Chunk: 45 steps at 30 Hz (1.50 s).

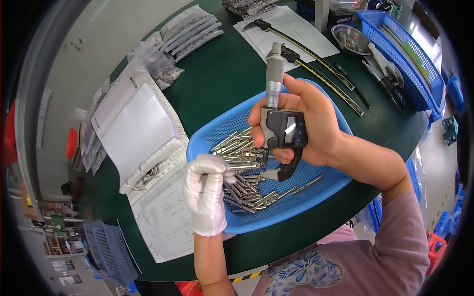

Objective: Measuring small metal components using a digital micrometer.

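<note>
Your white-gloved left hand (205,192) pinched a slender, silvery metal pin (244,166) above a blue perforated plastic basket (276,219); your bare right hand (317,121) gripped a grey-and-black digital micrometer (280,118). Measuring apparently approached; the next move likely required aligning both.

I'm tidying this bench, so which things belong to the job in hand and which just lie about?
In the job:
- micrometer, in the right hand
- pin, in the left hand
- basket of pins

Seemingly lying about:
- calipers
- binder
- bagged parts
</note>
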Tool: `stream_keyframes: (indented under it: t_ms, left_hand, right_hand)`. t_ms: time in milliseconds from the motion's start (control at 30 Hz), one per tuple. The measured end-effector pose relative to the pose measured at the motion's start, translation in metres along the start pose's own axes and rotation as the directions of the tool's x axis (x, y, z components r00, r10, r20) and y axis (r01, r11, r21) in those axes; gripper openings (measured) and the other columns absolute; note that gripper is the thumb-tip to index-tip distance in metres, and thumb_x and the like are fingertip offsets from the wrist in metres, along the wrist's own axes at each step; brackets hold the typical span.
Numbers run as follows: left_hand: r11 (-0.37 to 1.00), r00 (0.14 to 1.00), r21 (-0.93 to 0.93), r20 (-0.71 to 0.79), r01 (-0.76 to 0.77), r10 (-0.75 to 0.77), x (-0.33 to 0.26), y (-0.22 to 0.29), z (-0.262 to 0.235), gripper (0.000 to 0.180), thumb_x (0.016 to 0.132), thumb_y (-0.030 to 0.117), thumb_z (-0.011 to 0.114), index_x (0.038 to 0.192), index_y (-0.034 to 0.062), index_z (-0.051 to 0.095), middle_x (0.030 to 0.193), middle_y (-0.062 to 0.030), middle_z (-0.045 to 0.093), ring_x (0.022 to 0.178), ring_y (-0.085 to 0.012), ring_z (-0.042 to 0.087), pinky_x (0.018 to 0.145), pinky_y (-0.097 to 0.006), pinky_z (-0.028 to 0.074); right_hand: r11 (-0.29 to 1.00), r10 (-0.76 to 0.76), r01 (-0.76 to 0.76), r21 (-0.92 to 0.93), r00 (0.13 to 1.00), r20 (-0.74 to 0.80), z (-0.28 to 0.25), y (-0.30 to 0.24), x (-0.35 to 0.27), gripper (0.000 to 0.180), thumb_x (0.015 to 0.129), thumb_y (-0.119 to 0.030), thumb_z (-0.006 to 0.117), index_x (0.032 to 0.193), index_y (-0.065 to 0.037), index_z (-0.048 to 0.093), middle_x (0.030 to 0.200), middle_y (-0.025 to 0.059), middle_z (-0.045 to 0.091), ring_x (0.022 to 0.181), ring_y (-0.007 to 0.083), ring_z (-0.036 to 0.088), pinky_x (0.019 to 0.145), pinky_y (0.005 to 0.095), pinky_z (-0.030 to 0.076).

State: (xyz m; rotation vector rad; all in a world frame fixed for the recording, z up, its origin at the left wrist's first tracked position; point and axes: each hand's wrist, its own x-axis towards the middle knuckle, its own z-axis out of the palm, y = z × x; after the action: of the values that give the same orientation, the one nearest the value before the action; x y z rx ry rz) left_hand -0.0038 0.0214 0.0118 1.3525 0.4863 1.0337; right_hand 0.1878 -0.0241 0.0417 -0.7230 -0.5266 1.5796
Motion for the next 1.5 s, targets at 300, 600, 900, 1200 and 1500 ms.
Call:
stream_keyframes:
  t_ms: [300,600,900,1200,1500]
  left_hand:
    - [0.999,0.998,0.008,0.044,0.04,-0.04,-0.0014,0.0009,-0.0029,0.004,0.084,0.005,0.049,0.082,0.002,0.049,0.078,-0.0056,0.048,0.065,-0.0101,0.046,0.061,-0.021,0.04]
    - [0.987,0.987,0.027,0.028,0.157,-0.158,-0.0052,0.0041,-0.0027,0.006,0.084,0.005,0.049,0.084,-0.0001,0.051,0.073,-0.0055,0.051,0.057,-0.0096,0.048,0.054,-0.021,0.04]
    - [0.988,0.988,-0.023,0.05,0.149,-0.148,-0.0052,0.0026,-0.0042,0.007,0.084,0.007,0.049,0.083,-0.0001,0.051,0.069,-0.0049,0.05,0.054,-0.0084,0.044,0.05,-0.019,0.037]
    - [0.982,0.983,-0.051,0.057,0.18,-0.177,-0.0043,0.0046,-0.0031,0.007,0.084,0.006,0.049,0.083,-0.0001,0.052,0.067,-0.0042,0.049,0.052,-0.0074,0.042,0.047,-0.018,0.035]
    - [0.977,0.98,-0.097,0.082,0.188,-0.181,-0.0042,0.0035,-0.0042,0.007,0.083,0.006,0.05,0.082,-0.0007,0.052,0.068,-0.0044,0.049,0.051,-0.0076,0.042,0.046,-0.018,0.035]
  right_hand:
    - [0.999,-0.031,0.034,-0.039,0.997,0.074,0.0011,-0.0005,-0.0021,0.061,0.085,-0.049,0.019,0.084,0.001,0.054,0.069,0.0154,0.058,0.044,0.0152,0.046,0.039,0.0232,0.038]
    - [0.996,0.039,-0.031,-0.081,0.995,0.096,0.0048,-0.0021,-0.0047,0.061,0.086,-0.049,0.019,0.085,0.001,0.054,0.069,0.0153,0.058,0.042,0.0148,0.045,0.041,0.0228,0.038]
    - [0.995,0.064,-0.06,-0.086,0.997,0.051,0.0039,-0.0019,-0.0029,0.063,0.086,-0.05,0.019,0.085,0.002,0.053,0.068,0.0163,0.057,0.038,0.0152,0.044,0.037,0.022,0.038]
    - [0.993,0.077,-0.072,-0.097,0.996,0.047,0.0042,-0.0018,-0.0027,0.063,0.086,-0.05,0.019,0.085,0.002,0.053,0.068,0.0164,0.058,0.037,0.0151,0.044,0.036,0.0222,0.038]
    - [0.991,0.058,-0.051,-0.123,0.997,0.057,0.0049,-0.0021,-0.0034,0.063,0.085,-0.051,0.021,0.084,0.002,0.055,0.067,0.0158,0.058,0.037,0.0142,0.045,0.036,0.0213,0.038]
